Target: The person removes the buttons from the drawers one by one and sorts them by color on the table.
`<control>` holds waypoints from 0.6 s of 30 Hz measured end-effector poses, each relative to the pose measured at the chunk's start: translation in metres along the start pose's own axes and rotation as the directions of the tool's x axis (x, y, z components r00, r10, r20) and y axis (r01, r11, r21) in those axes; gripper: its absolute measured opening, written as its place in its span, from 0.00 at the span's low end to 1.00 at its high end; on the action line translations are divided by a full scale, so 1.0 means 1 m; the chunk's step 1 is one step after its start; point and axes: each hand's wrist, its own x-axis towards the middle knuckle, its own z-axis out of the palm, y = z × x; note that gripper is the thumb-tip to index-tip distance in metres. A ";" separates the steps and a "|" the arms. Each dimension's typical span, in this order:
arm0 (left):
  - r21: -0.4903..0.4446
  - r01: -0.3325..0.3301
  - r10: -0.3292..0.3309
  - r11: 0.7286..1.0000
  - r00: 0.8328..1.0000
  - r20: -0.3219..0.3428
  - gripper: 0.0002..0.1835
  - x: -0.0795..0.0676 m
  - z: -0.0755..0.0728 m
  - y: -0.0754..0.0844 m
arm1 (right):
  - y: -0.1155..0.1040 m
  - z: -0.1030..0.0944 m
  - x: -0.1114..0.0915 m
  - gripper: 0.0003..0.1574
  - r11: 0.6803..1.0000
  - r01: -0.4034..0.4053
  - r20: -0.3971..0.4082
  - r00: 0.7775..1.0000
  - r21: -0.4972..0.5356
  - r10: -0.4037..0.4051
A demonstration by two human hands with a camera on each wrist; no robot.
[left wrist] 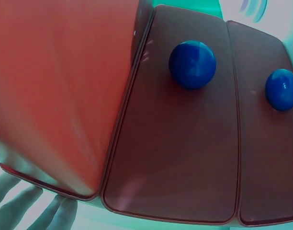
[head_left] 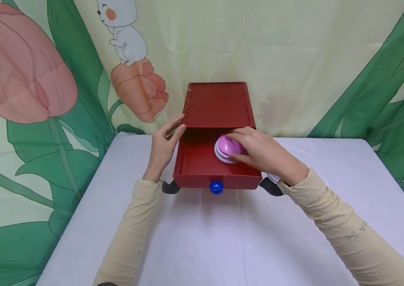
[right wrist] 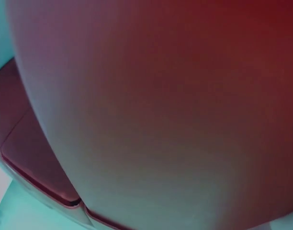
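Observation:
A small red drawer cabinet (head_left: pixel 218 105) stands on the table with its drawer (head_left: pixel 196 163) pulled out toward me; a round blue knob (head_left: pixel 216 187) sits on its front. My right hand (head_left: pixel 266 153) reaches over the drawer and grips a round, dome-shaped pink object with a white base (head_left: pixel 227 146), which overlaps the drawer floor in the head view. My left hand (head_left: pixel 162 149) is at the cabinet's left side, fingers extended, fingertips right at its edge. In the left wrist view two lower drawer fronts (left wrist: pixel 170 143) show blue knobs (left wrist: pixel 192 64). The drawer side fills most of the right wrist view.
A white rounded object (head_left: pixel 273 177) shows partly from behind my right wrist. The white-covered table (head_left: pixel 205 238) extends in front of the cabinet. A printed cloth with flowers and a rabbit (head_left: pixel 127 35) hangs close behind it. Both wrists wear black camera mounts (head_left: pixel 271 187).

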 end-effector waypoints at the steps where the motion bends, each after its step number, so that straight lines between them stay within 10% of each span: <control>1: 0.001 -0.002 0.002 1.000 1.000 -0.002 0.23 0.000 0.000 0.000 | 0.000 0.000 0.000 0.34 1.000 -0.004 0.006 1.000 0.003 0.004; 18: 0.010 -0.009 0.009 1.000 1.000 -0.006 0.23 -0.001 0.000 0.001 | 0.000 -0.004 0.002 0.36 0.998 -0.015 0.071 0.997 -0.054 0.019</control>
